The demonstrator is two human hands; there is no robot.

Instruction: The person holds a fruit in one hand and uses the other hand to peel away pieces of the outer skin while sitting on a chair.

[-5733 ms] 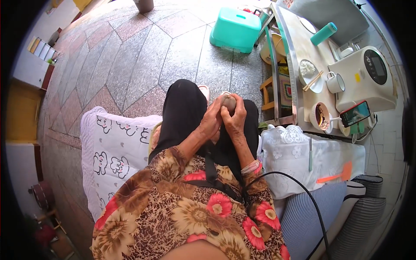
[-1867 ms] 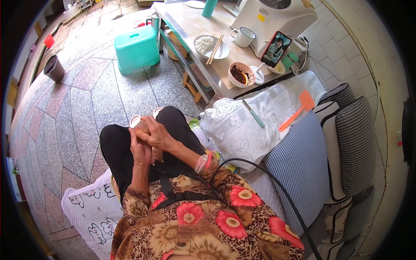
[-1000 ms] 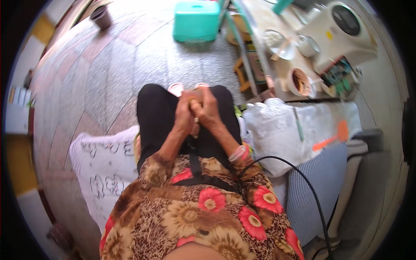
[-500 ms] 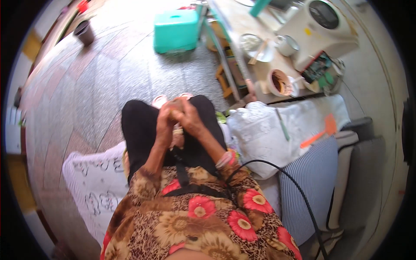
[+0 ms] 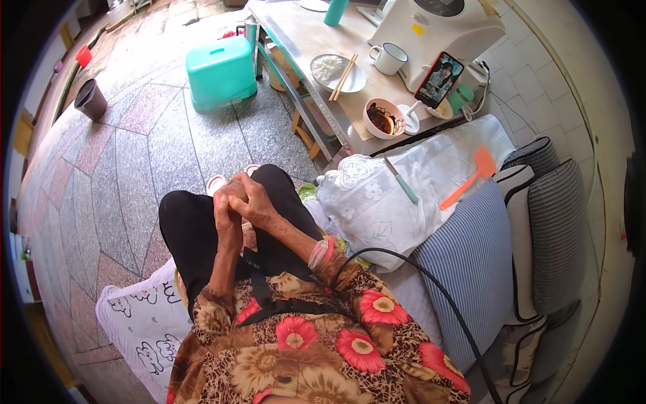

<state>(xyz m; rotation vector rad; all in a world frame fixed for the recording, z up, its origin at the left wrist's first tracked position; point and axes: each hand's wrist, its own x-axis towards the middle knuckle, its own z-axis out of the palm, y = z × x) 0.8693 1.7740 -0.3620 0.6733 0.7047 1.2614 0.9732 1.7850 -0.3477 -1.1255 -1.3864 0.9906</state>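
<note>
A small roundish brownish thing [image 5: 234,189] is being held over the gap between the black-trousered knees [image 5: 182,214], mostly hidden by the left hand [image 5: 227,214] and right hand [image 5: 257,206]; fingers are being clamped around it, though which tips are touching can't be told. If the grip gets loosened, it could be dropped onto the floor [image 5: 121,175]; a black cable [image 5: 367,249] is being looped by the right sleeve [image 5: 344,273], so it could get snagged by a wide elbow swing.
</note>
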